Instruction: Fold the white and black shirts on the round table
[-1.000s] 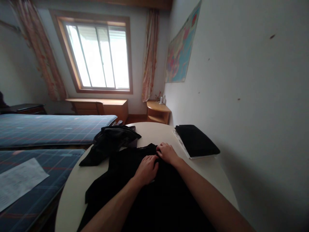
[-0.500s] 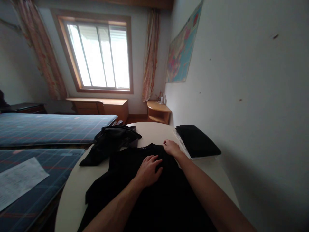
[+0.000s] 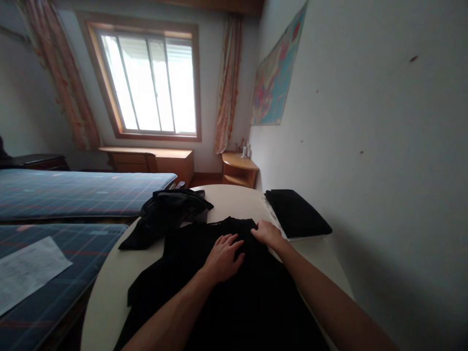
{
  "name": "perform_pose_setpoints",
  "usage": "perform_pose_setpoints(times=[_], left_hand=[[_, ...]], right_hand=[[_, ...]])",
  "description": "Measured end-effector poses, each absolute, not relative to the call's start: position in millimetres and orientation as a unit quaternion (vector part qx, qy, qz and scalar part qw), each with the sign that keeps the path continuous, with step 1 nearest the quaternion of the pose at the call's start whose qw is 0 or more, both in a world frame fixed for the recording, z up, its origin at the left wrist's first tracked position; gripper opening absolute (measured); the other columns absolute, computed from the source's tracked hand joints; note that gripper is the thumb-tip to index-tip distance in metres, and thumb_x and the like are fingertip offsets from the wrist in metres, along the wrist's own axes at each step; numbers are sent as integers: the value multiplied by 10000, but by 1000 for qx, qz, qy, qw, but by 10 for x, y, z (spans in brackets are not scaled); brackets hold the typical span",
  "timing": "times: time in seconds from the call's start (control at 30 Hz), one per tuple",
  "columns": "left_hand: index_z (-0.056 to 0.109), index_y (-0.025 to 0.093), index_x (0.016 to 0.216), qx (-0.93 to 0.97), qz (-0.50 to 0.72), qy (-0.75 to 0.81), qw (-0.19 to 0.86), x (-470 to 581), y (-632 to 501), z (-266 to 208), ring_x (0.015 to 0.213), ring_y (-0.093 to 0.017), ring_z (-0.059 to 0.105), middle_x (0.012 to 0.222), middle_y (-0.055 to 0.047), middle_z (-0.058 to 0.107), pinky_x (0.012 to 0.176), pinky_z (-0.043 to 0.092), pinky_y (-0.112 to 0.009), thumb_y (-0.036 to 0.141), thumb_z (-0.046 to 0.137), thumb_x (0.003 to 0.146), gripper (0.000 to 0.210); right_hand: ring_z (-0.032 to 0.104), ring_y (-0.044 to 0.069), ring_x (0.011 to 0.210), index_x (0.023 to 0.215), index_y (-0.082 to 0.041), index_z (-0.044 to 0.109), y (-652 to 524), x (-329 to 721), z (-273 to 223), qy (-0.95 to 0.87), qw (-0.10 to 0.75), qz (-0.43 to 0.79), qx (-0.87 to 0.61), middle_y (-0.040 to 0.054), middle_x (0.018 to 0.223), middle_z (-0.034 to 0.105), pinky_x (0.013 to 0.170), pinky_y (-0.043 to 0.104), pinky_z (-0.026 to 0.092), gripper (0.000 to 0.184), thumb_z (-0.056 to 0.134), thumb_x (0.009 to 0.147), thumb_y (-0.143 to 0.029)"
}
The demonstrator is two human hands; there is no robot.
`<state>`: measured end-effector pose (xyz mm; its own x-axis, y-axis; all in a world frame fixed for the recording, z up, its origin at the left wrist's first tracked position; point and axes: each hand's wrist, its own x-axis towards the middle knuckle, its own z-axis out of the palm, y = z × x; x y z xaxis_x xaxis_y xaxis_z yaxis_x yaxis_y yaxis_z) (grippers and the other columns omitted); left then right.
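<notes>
A black T-shirt (image 3: pixel 256 297) lies spread over the round pale table (image 3: pixel 237 195), its neckline at the far side and one sleeve fanned out to the left. My left hand (image 3: pixel 224 258) rests on the upper middle of the shirt with its fingers stretched and apart. At the right shoulder, by the collar, my right hand (image 3: pixel 268 233) has its fingers closed on the shirt's edge. The lower part of the shirt runs out of view beneath my forearms.
Crumpled dark clothing (image 3: pixel 164 209) sits at the table's back left. A folded black garment (image 3: pixel 298 214) lies on white packaging at the right, beside the wall (image 3: pixel 383 195). Left of the table are plaid mattresses (image 3: pixel 84 192) and a sheet of paper (image 3: pixel 32 273).
My right hand has slid from the collar a little outward to the right and nearer, along the shirt's shoulder. My left hand has stayed almost in place on the fabric.
</notes>
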<state>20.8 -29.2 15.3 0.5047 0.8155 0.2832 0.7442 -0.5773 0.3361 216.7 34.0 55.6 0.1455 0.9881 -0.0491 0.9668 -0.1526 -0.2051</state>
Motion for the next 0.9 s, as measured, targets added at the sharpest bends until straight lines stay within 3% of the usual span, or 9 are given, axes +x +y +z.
perform_pose_setpoints(times=[0.17,0.47,0.67,0.8,0.9], left_hand=[[565,246,1365,864,204,453,82,217,-299,169,1363,-279,431,1473,-82,496,1169,277,-473,408,482,938,464],[549,242,1382,865,198,454,79,239,-301,162,1373,-283,423,1483,-89,485,1169,275,-479,423,460,953,473],[519,248,1406,870,183,450,82,244,-316,163,1413,-281,374,1516,-90,440,1176,255,-491,446,445,960,493],[517,243,1405,872,174,450,85,256,-317,163,1425,-278,354,1527,-93,422,1180,244,-495,435,445,955,495],[512,219,1402,871,175,450,91,260,-305,162,1425,-254,358,1519,-88,436,1190,232,-478,347,422,954,475]], right_hand=[[672,336,1032,1019,-117,709,50,2226,614,-670,10,84,-737,216,1080,713,793,362,486,360,551,851,-394],[703,259,938,1181,-156,530,-219,2322,470,-672,41,40,-738,144,996,726,721,301,458,295,397,1004,-351],[702,287,896,1190,-164,543,-274,2317,416,-680,23,-24,-733,147,958,724,723,340,465,364,346,1017,-416],[644,292,1044,1285,-144,542,-287,2211,408,-700,41,-85,-708,182,1152,674,854,375,461,386,354,1005,-332],[509,277,1264,1390,-117,485,-252,2080,361,-738,102,-77,-663,180,1393,543,1038,386,378,461,332,998,-305]])
